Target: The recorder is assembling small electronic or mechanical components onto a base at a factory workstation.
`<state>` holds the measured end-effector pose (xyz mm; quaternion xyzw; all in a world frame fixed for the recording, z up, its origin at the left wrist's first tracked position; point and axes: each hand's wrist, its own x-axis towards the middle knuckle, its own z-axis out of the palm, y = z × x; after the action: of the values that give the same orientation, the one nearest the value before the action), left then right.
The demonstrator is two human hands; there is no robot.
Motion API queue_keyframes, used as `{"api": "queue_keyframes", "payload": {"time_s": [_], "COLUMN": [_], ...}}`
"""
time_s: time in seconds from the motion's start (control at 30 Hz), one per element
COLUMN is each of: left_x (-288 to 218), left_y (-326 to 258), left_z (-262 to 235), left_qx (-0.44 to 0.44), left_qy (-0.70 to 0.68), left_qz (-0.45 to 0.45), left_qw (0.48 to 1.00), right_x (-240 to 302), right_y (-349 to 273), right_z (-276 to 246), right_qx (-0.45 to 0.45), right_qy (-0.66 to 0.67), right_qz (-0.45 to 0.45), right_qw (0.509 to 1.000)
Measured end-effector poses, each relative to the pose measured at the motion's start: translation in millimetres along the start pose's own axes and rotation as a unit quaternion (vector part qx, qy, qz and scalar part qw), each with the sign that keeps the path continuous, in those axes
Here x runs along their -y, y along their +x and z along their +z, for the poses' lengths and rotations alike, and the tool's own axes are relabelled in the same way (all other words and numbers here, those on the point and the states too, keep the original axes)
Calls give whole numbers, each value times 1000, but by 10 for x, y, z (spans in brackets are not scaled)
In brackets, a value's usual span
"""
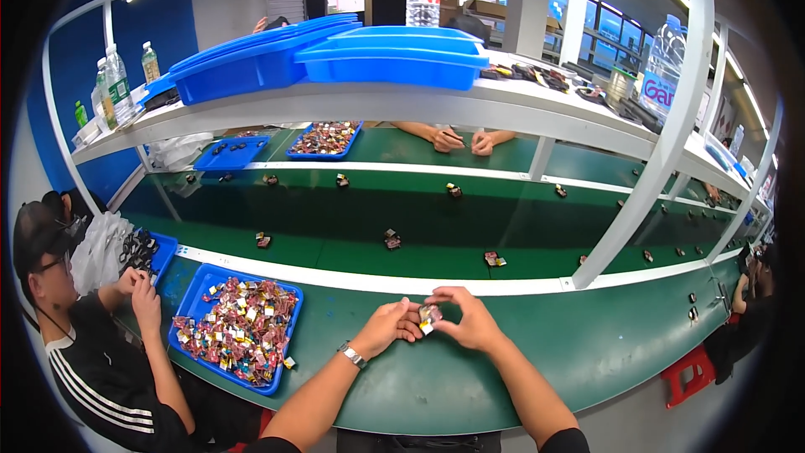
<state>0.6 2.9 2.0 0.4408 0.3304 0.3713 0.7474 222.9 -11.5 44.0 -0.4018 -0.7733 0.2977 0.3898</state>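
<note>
Just above the green bench, my left hand (387, 329) and my right hand (470, 323) meet around a small electronic part (428, 320) with reddish wiring and a white-and-yellow tag. My right thumb and forefinger pinch its right side. The fingers of my left hand curl against its left side, partly covering it. Left of my forearm sits a blue tray (292, 319) heaped with similar tagged parts (243, 319). One part lies over the tray's right rim.
Beyond the white rail (360, 278), a dark green conveyor belt (335, 226) carries spaced-out parts. A white shelf (377, 102) with blue trays (394, 57) and bottles spans above. A co-worker (101, 352) sits at left; another's hands (461, 141) work across. A red stool (690, 376) stands right.
</note>
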Motion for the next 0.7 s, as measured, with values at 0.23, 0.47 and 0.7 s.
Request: {"api": "queue_keyframes", "payload": {"time_s": [0.23, 0.47, 0.7], "left_x": [47, 30, 48], "left_y": [28, -22, 13], "left_z": [22, 157, 129], "left_qx": [88, 41, 34], "left_qy": [6, -16, -16], "left_qz": [-25, 8, 14], "left_qw": [996, 999, 999], "right_x": [45, -20, -3], "right_y": [-111, -162, -121], "right_z": [-57, 147, 194], "right_qx": [8, -117, -96], "right_qy": [-49, -204, -211], "right_qz": [-66, -127, -140], "right_qw": [997, 964, 963]}}
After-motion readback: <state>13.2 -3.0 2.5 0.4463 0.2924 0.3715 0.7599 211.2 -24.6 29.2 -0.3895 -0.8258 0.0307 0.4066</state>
